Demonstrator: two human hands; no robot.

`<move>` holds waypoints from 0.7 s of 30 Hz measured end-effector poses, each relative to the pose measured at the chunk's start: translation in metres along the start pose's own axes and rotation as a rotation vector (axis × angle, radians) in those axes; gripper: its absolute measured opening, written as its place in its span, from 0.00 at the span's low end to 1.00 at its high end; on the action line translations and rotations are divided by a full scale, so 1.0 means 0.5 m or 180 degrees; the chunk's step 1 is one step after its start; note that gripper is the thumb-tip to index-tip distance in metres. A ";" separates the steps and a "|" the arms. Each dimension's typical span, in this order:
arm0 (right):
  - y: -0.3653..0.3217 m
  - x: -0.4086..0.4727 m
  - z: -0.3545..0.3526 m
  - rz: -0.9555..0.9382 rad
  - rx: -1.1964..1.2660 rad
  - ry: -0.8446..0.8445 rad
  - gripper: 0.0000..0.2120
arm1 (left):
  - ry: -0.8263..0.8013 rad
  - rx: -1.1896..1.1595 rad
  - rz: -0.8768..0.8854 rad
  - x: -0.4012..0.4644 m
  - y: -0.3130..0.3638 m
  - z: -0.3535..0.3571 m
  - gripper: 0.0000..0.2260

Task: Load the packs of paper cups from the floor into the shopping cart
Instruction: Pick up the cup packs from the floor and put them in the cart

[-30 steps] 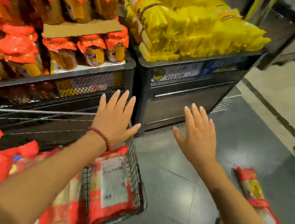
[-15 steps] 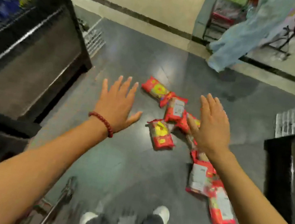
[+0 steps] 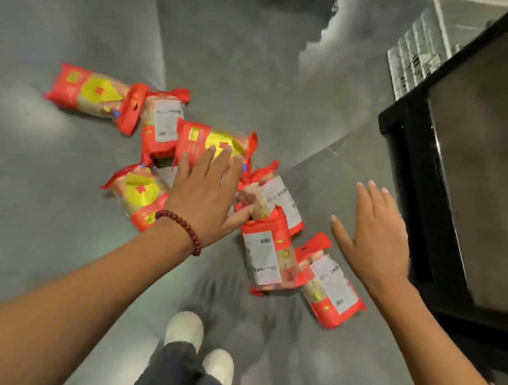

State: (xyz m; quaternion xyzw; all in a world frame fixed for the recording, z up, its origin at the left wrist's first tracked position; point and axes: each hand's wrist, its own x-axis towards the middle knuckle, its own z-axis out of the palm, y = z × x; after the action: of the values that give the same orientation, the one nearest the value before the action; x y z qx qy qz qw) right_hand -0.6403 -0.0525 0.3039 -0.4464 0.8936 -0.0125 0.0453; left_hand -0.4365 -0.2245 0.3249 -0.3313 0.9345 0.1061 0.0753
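Seven red packs of paper cups [image 3: 161, 123] lie scattered on the grey floor [image 3: 33, 194]. Left hand [image 3: 205, 193] and right hand [image 3: 376, 239] hover over them, grip wide, fingers spread, holding nothing.

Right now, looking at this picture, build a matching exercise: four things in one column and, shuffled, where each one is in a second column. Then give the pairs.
Things
1. left hand
2. right hand
3. black display unit
4. white shoes

Places
A. bottom centre, on the floor
B. right edge of the view
C. over the packs of paper cups
D. open, over bare floor between packs and unit

Pairs: 1-C, 2-D, 3-B, 4-A
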 end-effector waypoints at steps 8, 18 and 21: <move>0.197 -0.020 0.429 0.0648 0.0096 -0.0489 0.34 | -0.0573 -0.0011 0.0268 0.125 0.115 0.489 0.37; 0.434 -0.096 0.775 0.1828 0.0990 -0.1730 0.36 | -0.1249 -0.3557 -0.2836 0.133 0.161 0.867 0.27; 0.479 -0.102 0.820 0.1954 0.1437 -0.2003 0.38 | -0.1017 -0.4648 -0.2679 0.137 0.173 0.939 0.21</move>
State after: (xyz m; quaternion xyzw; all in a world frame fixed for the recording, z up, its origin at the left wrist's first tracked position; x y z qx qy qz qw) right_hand -0.7630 0.1398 -0.1158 -0.1236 0.9019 -0.0565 0.4101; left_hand -0.5109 -0.0836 -0.1305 -0.5971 0.4095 0.6898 0.0070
